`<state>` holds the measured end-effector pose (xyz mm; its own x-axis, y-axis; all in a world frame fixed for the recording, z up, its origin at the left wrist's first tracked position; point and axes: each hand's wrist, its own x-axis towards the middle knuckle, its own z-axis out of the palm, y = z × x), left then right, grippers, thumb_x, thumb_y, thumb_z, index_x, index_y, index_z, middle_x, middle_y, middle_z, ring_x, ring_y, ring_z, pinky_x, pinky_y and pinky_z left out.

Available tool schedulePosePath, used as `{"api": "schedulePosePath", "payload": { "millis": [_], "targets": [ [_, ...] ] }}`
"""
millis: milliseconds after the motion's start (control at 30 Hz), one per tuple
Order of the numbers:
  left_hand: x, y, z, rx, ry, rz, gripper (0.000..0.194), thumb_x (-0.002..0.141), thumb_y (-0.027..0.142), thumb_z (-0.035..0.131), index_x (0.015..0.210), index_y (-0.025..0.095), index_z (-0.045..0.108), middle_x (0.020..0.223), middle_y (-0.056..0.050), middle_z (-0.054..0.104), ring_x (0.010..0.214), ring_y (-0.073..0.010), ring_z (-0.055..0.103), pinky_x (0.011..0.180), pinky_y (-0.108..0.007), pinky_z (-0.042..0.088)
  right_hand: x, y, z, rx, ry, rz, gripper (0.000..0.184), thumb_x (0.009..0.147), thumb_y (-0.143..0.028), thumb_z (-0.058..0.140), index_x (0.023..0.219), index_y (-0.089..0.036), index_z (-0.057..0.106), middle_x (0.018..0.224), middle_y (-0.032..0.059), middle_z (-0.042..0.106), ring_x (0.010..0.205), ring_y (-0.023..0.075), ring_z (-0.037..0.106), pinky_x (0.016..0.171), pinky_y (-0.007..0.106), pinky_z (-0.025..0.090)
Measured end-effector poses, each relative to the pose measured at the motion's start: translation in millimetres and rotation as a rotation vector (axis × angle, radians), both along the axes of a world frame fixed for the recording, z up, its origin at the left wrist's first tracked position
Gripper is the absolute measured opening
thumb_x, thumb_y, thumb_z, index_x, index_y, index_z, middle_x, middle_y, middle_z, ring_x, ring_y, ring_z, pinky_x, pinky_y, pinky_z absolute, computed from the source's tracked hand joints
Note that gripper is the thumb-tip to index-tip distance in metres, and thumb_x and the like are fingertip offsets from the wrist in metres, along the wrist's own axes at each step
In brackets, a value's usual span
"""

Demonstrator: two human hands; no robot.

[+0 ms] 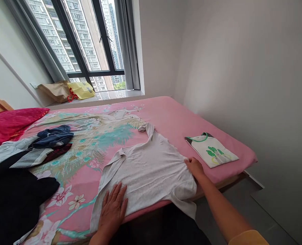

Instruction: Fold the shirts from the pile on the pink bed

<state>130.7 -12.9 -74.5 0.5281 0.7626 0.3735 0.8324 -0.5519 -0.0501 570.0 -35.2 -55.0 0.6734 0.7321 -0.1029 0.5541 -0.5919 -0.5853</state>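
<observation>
1. With bare left hand opened out, pressing flat on pale-grey short-sleeved cloth shirt.
2. With bare right hand, pinching its edge.
3. Laid on pink floral bedsheet, partly overhanging; could slide off or wrinkle if tugged unevenly, tbh.

A mustard-yellow sleeve on the right side, black clothing below, and bare hands

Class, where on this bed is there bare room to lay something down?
Bare sheet lies beyond the grey shirt and folded shirt, up to the far edge; also between the grey shirt and clothes heap.
Crowded: the left side, with heap and red pillow, and the near edge, where left hand and right hand touch the grey shirt.
</observation>
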Motion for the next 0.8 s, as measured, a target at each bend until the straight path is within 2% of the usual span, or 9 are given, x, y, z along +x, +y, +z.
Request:
{"api": "schedulePosePath", "payload": {
  "millis": [100, 233, 300, 400, 533, 600, 700, 800],
  "targets": [
    [-0.2, -0.2, -0.7, 0.001, -0.020, -0.006, 0.046, 0.089, 0.034, 0.041, 0.134, 0.026, 0.046, 0.143, -0.002, 0.041, 0.132, -0.0213, 0.037, 0.110, -0.042, 0.021, 3.5, 6.7, 5.4, -0.065, -0.008, 0.034, 0.044, 0.081, -0.056, 0.039, 0.088, -0.018, 0.060, 0.085, 0.0104, 0.065, 0.078, 0.0225, 0.058, 0.064, 0.030, 0.036],
    [-0.4, 0.0, -1.2, 0.010, -0.024, -0.011, 0.047, 0.088, 0.033, 0.043, 0.135, 0.027, 0.044, 0.144, -0.002, 0.040, 0.132, -0.0213, 0.036, 0.110, -0.042, 0.021, 6.5, 31.6, 14.4, -0.125, 0.020, 0.106, 0.052, 0.075, -0.066, 0.043, 0.088, -0.019, 0.062, 0.091, 0.0104, 0.066, 0.082, 0.0241, 0.059, 0.065, 0.031, 0.036],
    [-0.7, 0.2, -1.3, 0.022, -0.014, -0.014, 0.048, 0.088, 0.033, 0.043, 0.135, 0.027, 0.043, 0.144, -0.002, 0.039, 0.133, -0.0207, 0.035, 0.110, -0.041, 0.020, 8.5, 43.7, 16.8, -0.128, 0.042, 0.161, 0.046, 0.069, -0.062, 0.055, 0.085, -0.020, 0.062, 0.089, 0.0076, 0.067, 0.080, 0.0220, 0.059, 0.064, 0.029, 0.037],
    [-1.1, 0.5, -0.9, 0.042, -0.004, -0.023, 0.049, 0.087, 0.032, 0.044, 0.136, 0.026, 0.042, 0.145, -0.002, 0.038, 0.133, -0.0203, 0.034, 0.110, -0.041, 0.019, 12.9, 54.4, 16.8, -0.124, 0.067, 0.222, 0.032, 0.061, -0.047, 0.068, 0.077, -0.019, 0.063, 0.082, 0.0041, 0.067, 0.075, 0.0188, 0.059, 0.062, 0.025, 0.036],
    [-0.6, 0.6, -0.5, 0.063, -0.003, -0.026, 0.050, 0.087, 0.032, 0.045, 0.136, 0.026, 0.041, 0.145, -0.001, 0.037, 0.134, -0.0196, 0.033, 0.111, -0.040, 0.017, 21.9, 59.6, 12.5, -0.080, 0.048, 0.152, 0.018, 0.068, -0.036, 0.059, 0.074, -0.019, 0.060, 0.082, 0.0050, 0.066, 0.075, 0.0191, 0.057, 0.062, 0.026, 0.035],
    [0.0, 1.0, -0.7, 0.063, -0.009, -0.025, 0.050, 0.087, 0.033, 0.046, 0.136, 0.026, 0.042, 0.146, -0.001, 0.037, 0.134, -0.0195, 0.032, 0.111, -0.040, 0.016, 26.4, 65.7, 11.1, -0.043, 0.063, 0.111, 0.021, 0.075, -0.039, 0.051, 0.074, -0.019, 0.058, 0.083, 0.0061, 0.065, 0.075, 0.0190, 0.057, 0.062, 0.027, 0.035],
    [0.5, 1.8, -1.5, 0.059, -0.020, -0.030, 0.050, 0.086, 0.032, 0.046, 0.135, 0.027, 0.042, 0.145, -0.001, 0.038, 0.134, -0.0195, 0.032, 0.112, -0.040, 0.016, 30.2, 83.4, 11.6, 0.006, 0.148, 0.101, 0.037, 0.083, -0.048, 0.040, 0.068, -0.019, 0.057, 0.077, 0.0073, 0.064, 0.071, 0.0181, 0.056, 0.061, 0.027, 0.037],
    [0.0, 2.4, -2.4, 0.058, -0.023, -0.032, 0.051, 0.085, 0.031, 0.047, 0.136, 0.027, 0.041, 0.145, -0.001, 0.037, 0.134, -0.0194, 0.032, 0.112, -0.039, 0.016, 27.8, 103.2, 13.9, 0.054, 0.260, 0.105, 0.037, 0.077, -0.052, 0.049, 0.062, -0.019, 0.056, 0.070, 0.0069, 0.063, 0.069, 0.0181, 0.056, 0.059, 0.026, 0.038]
  ]
}}
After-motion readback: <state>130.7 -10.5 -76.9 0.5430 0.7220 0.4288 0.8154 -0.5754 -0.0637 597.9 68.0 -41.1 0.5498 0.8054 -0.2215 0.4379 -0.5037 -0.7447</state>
